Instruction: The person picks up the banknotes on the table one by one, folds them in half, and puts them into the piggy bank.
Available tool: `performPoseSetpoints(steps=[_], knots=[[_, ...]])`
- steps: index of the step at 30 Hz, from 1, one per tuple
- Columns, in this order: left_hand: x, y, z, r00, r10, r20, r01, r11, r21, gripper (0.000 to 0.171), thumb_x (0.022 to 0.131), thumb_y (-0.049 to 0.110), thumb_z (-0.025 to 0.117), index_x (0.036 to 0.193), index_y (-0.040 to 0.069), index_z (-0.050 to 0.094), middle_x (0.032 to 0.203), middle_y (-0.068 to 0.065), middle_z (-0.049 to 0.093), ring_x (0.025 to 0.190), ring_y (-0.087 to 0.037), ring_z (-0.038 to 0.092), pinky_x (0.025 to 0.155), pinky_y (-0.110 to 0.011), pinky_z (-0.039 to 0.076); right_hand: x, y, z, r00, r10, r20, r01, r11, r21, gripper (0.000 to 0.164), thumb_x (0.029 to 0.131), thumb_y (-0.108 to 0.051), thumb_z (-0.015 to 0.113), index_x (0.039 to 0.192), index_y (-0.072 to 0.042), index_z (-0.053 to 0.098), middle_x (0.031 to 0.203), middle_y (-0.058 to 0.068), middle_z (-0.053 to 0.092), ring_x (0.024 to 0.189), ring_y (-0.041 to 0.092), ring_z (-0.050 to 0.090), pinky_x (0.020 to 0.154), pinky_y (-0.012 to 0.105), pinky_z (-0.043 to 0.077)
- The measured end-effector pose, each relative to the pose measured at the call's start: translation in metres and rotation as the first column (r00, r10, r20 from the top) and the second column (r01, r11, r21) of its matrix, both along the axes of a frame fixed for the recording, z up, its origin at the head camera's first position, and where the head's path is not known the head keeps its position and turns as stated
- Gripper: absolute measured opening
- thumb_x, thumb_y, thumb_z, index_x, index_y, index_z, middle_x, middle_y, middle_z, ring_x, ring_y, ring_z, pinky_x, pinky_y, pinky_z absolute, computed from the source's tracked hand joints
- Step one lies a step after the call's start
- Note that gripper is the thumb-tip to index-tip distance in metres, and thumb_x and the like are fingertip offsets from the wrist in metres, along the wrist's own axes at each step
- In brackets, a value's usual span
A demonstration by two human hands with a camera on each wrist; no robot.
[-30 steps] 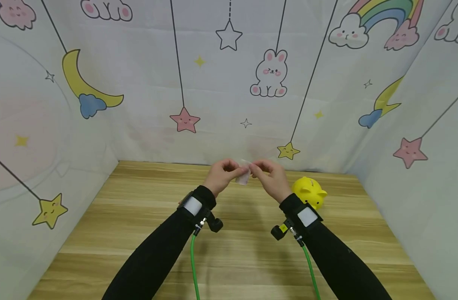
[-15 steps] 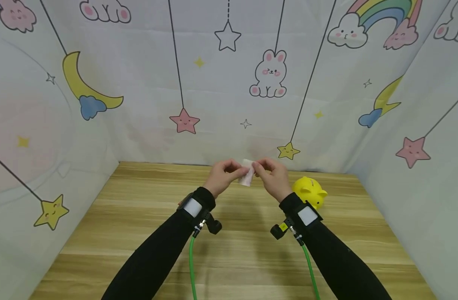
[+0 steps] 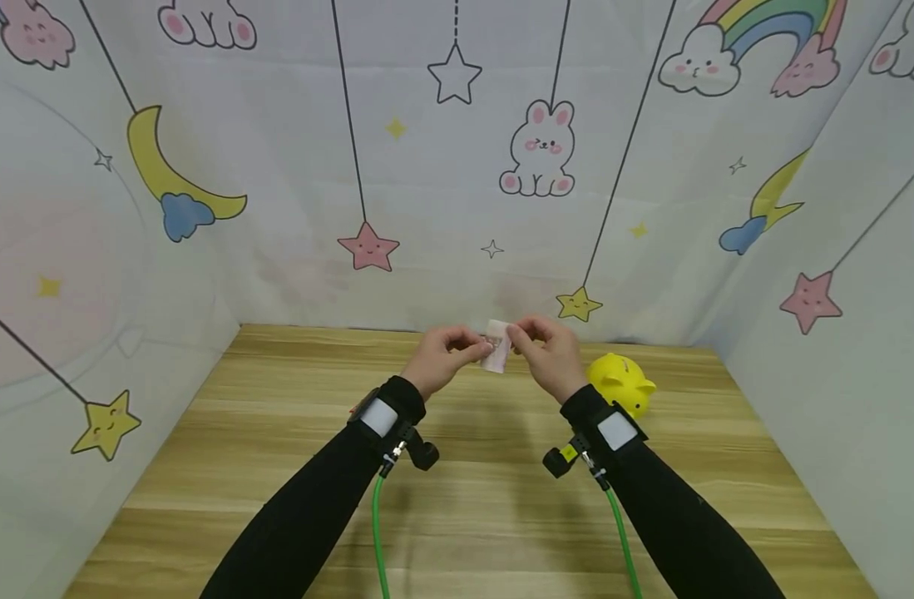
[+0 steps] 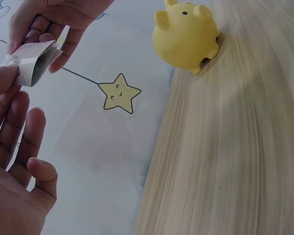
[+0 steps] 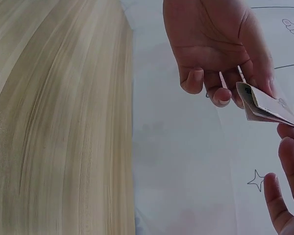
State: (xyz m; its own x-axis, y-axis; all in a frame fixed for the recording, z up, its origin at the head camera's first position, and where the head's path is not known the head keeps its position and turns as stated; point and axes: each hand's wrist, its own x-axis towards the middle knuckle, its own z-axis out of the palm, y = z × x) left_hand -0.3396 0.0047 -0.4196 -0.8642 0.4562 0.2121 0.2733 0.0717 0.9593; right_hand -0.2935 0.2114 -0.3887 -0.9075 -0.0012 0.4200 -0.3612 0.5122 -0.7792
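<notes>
A small folded banknote (image 3: 496,353), pale pink and white with faint print, is held up between both hands over the far part of the table. My left hand (image 3: 443,359) pinches its left side between thumb and fingers. With thumb and fingertips, my right hand (image 3: 548,356) grips its upper right edge. In the left wrist view, layered folds of the banknote (image 4: 36,61) show, with a grey inner side. Seen from the right wrist, the banknote (image 5: 269,105) has its folds slightly parted. A yellow piggy bank (image 3: 620,383) stands just beyond my right wrist.
The wood-grain table (image 3: 471,516) ends at a white printed cloth backdrop (image 3: 442,191) behind the hands, with cloth on both sides too. Green cables (image 3: 378,532) run from the wrist cameras toward the front.
The banknote has turned so more of its printed face shows, and it sits slightly farther right. The left fingers are a little lower on it. The piggy bank stays in place.
</notes>
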Motion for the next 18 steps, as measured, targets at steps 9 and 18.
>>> performPoseSetpoints(steps=[9,18], knots=[[0.0000,0.0000,0.0048,0.999,0.022,0.041,-0.023,0.999,0.042,0.020,0.106,0.021,0.070,0.115,0.003,0.073,0.107,-0.007,0.069,0.109,-0.042,0.062,0.089,-0.035,0.051,0.0009,-0.0013,0.0010,0.999,0.032,-0.003,-0.032,0.998,0.045,0.020,0.107,-0.017,0.068,0.099,-0.001,0.076,0.088,0.010,0.072,0.084,0.025,0.064,0.074,0.030,0.052],[0.0020,0.0019,0.0106,0.998,0.058,0.002,-0.058,0.998,0.026,0.017,0.107,0.019,0.069,0.110,0.002,0.072,0.104,-0.009,0.069,0.105,-0.035,0.065,0.086,-0.035,0.050,0.0001,-0.0021,0.0002,0.997,0.063,-0.036,-0.060,0.996,0.070,0.018,0.107,-0.015,0.068,0.098,-0.001,0.076,0.085,0.009,0.071,0.083,0.024,0.062,0.071,0.029,0.050]])
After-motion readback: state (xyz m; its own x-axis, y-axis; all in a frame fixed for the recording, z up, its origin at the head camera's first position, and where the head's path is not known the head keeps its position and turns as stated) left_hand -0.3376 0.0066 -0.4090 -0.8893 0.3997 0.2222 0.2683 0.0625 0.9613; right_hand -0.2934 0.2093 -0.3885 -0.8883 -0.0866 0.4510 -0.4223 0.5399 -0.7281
